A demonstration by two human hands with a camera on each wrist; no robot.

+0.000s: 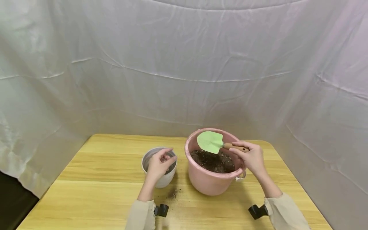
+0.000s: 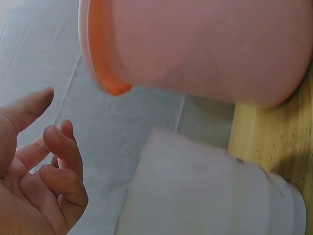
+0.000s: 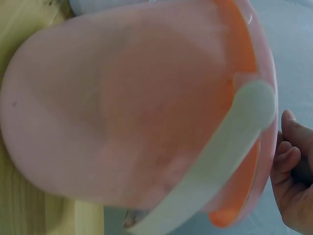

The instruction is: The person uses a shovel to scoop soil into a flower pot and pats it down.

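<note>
Only head view shows me the right hand (image 1: 251, 158) gripping the green trowel (image 1: 210, 142) over the pink bucket (image 1: 207, 182); left hand (image 1: 159, 164) loosely curled, empty, over the white pot (image 1: 164, 182).

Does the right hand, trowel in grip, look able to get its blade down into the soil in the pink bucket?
Probably yes: the right hand holds the trowel over the pink bucket, whose soil lies uncovered below.

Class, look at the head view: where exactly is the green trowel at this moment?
The green trowel is held above the soil in the pink bucket, right of the white pot; the right hand grips its wooden handle.
</note>
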